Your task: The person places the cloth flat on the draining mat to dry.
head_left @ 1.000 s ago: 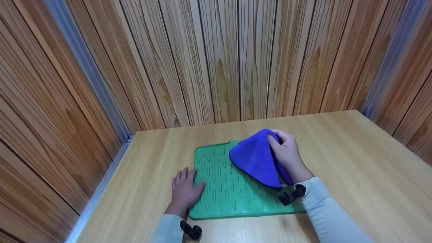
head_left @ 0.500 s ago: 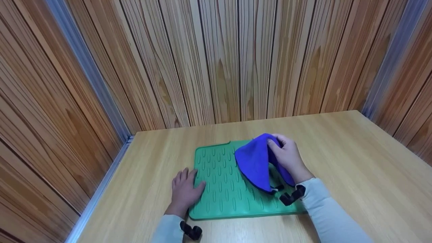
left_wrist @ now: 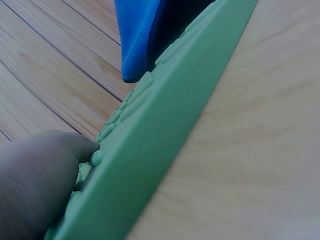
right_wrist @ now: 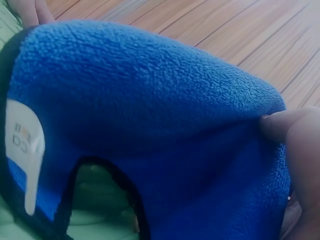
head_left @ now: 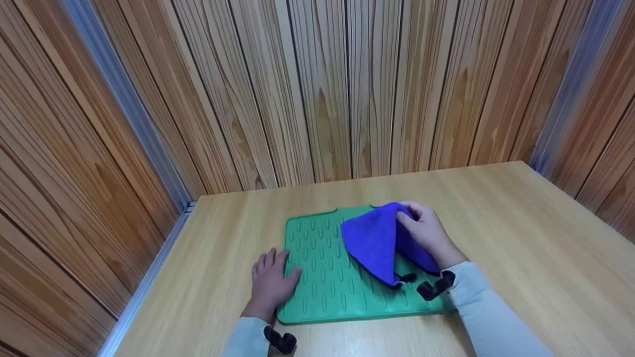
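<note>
A blue-violet cloth (head_left: 372,238) with a dark edge hangs draped over the right part of a green mat (head_left: 317,277) covered in raised oval ridges. My right hand (head_left: 426,230) pinches the cloth at its top between thumb and fingers. In the right wrist view the cloth (right_wrist: 150,85) shows a fuzzy side, and a white label (right_wrist: 24,140) sits at its edge. My left hand (head_left: 273,280) lies flat with spread fingers at the mat's left edge, its thumb on the mat. The left wrist view shows that thumb (left_wrist: 65,155) against the ridges.
The mat lies on a light wooden table (head_left: 238,223). Wood-plank walls (head_left: 327,89) stand behind and at both sides, with metal strips (head_left: 134,104) at the corners. Each sleeve carries a black wrist clip, such as the right one (head_left: 435,286).
My right hand has come down slightly and toward me with the cloth, whose lower corner now hangs nearer the mat's front. My left hand has stayed in place.
</note>
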Tool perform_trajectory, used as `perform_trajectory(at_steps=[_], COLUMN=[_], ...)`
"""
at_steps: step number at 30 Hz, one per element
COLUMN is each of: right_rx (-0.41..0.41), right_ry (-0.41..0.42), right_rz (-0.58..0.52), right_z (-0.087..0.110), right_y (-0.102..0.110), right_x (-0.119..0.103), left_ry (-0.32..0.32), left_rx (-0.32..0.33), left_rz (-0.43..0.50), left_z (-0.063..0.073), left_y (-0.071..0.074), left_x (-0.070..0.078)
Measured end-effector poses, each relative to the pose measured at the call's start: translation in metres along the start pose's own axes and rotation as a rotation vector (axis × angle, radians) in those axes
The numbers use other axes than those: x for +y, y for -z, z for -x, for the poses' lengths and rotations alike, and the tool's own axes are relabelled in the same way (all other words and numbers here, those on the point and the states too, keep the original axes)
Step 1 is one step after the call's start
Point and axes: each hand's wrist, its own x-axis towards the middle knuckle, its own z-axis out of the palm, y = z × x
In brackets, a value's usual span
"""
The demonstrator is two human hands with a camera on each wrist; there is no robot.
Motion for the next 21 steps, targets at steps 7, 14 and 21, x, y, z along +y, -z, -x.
perform_trajectory(at_steps=[7, 14, 21], right_rx=[-0.066, -0.173, -0.241], right_ry=[0.018, 0.026, 0.009], right_rz=[0.014, -0.004, -0.054], right_z=[0.0, 0.001, 0.006], right_y=[0.005, 0.007, 0.006], right_x=[0.005, 0.012, 0.02], left_ry=[0.005, 0.006, 0.003], left_rx=[0.0, -0.002, -0.002], left_rz=[0.006, 0.003, -0.007], left_z=[0.0, 0.0, 0.0], left_y=[0.001, 0.001, 0.0], left_x=[0.001, 0.001, 0.0])
